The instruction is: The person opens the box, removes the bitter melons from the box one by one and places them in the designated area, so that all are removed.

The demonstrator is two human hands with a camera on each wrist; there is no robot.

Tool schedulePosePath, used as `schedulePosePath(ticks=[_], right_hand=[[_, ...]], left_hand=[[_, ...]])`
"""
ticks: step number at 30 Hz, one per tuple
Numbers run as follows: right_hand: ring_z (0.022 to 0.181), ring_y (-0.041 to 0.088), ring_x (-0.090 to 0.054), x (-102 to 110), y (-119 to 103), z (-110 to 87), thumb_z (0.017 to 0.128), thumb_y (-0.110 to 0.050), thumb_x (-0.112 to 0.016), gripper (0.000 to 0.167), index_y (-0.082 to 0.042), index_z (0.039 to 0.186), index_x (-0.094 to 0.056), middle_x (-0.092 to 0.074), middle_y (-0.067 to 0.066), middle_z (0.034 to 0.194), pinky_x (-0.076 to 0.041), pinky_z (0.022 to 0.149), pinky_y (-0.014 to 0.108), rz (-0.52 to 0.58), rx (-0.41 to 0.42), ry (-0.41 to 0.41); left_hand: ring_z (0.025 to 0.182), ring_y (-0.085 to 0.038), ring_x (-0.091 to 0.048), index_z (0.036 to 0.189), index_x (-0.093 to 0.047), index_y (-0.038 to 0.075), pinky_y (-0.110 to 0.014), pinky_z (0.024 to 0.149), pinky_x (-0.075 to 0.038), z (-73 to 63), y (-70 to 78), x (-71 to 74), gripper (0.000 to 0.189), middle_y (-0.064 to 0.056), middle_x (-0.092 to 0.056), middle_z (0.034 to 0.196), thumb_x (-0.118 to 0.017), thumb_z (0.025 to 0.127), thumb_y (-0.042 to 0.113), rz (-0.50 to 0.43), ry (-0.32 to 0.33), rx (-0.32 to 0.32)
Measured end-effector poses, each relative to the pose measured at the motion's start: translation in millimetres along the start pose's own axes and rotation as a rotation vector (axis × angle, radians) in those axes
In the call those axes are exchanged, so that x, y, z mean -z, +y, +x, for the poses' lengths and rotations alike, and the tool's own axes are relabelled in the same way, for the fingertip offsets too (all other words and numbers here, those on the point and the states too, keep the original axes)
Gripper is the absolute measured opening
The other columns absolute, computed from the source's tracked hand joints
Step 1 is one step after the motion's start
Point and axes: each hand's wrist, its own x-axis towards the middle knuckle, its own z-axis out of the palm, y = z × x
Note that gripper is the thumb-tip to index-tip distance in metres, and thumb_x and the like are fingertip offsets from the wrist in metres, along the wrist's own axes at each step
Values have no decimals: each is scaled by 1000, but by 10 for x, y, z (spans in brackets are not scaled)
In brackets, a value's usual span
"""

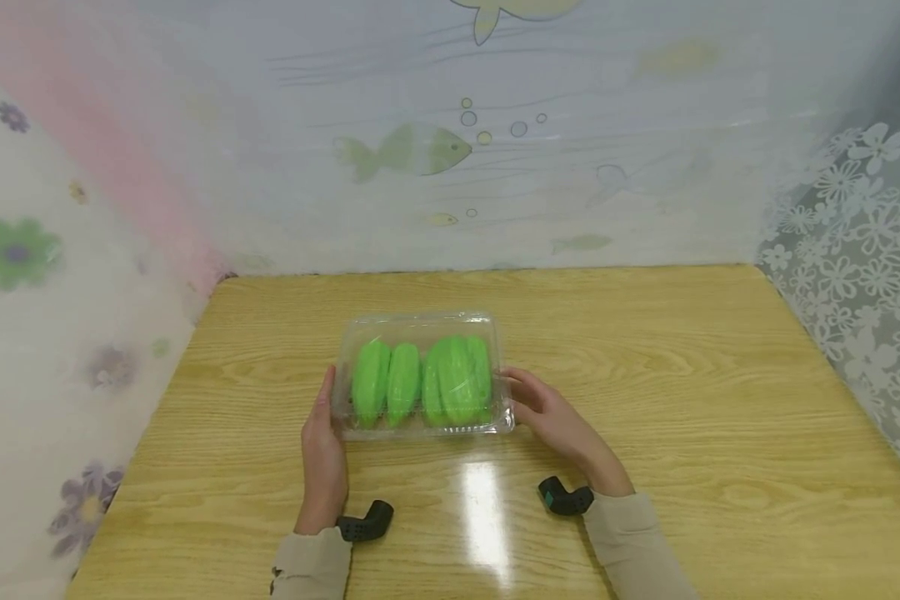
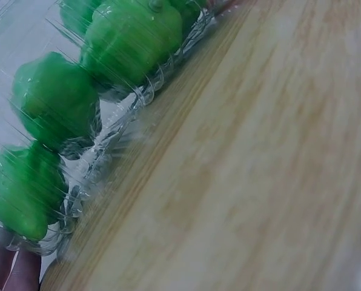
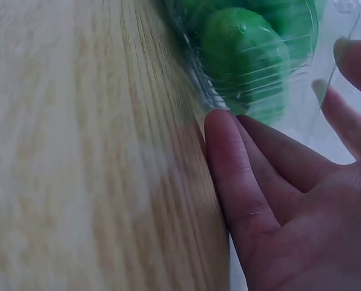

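A clear plastic clamshell box (image 1: 420,435) sits on the wooden table, lid down over several green, ridged, elongated vegetable-like pieces (image 1: 402,383). My left hand (image 1: 324,458) lies along the box's left side with fingers extended; in the left wrist view, its fingertips (image 2: 22,271) touch the box's lower end. At the opposite side is my right hand (image 1: 558,421), its fingers resting against the right wall and near corner. The right wrist view shows those fingers (image 3: 241,176) fairly straight at the box's bottom edge, with the thumb spread apart from them.
The wood-grain table (image 1: 682,400) extends on both sides of the box. Behind it hangs a pale sheet with fish drawings (image 1: 420,150), with flower-patterned sheets at left and right. Black wrist devices (image 1: 367,521) are at both sleeve cuffs.
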Motion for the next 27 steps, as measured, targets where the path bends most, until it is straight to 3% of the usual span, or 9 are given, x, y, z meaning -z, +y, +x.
schedulePosePath(ticks=[5, 12, 15, 19, 27], right_hand=[[123, 26, -37, -13, -16, -5, 92, -23, -50, 42, -26, 132, -37, -41, 11, 134, -37, 94, 44, -20, 5, 0], [121, 28, -39, -22, -55, -16, 93, -26, -47, 44, -26, 134, -32, -39, 14, 135, -41, 89, 42, -12, 2, -22], [119, 30, -41, -29, -82, -26, 96, -30, -40, 43, -28, 136, -25, -38, 17, 135, -38, 92, 45, -62, 0, -46], [117, 33, -42, -39, -111, -33, 97, -33, -33, 43, -29, 137, -18, -37, 20, 134, -34, 95, 48, -106, -4, -77], [119, 34, -39, -63, -131, -39, 95, -40, -36, 43, -35, 135, -20, -37, 18, 134, -31, 97, 50, -152, -40, -81]], left_hand=[[130, -2, -16, 140, -28, 27, -27, 107, -15, -2, 12, -4, 44, 14, -24, 143, -15, 99, 35, 4, -1, -4], [129, -1, -19, 140, -30, 23, -24, 107, -17, -1, 20, -4, 47, 17, -27, 141, -13, 98, 9, 53, 19, -42], [129, -1, -20, 138, -32, 28, -25, 106, -18, 5, 9, -2, 53, 17, -28, 141, -13, 95, 3, 44, 25, -38], [128, 0, -21, 136, -34, 31, -27, 106, -19, 33, -67, 15, 59, 15, -29, 141, -14, 91, -2, 34, 33, -39], [128, -1, -24, 138, -34, 25, -24, 105, -21, 84, -246, 53, 63, 12, -32, 141, -15, 89, -9, 75, 59, -91]])
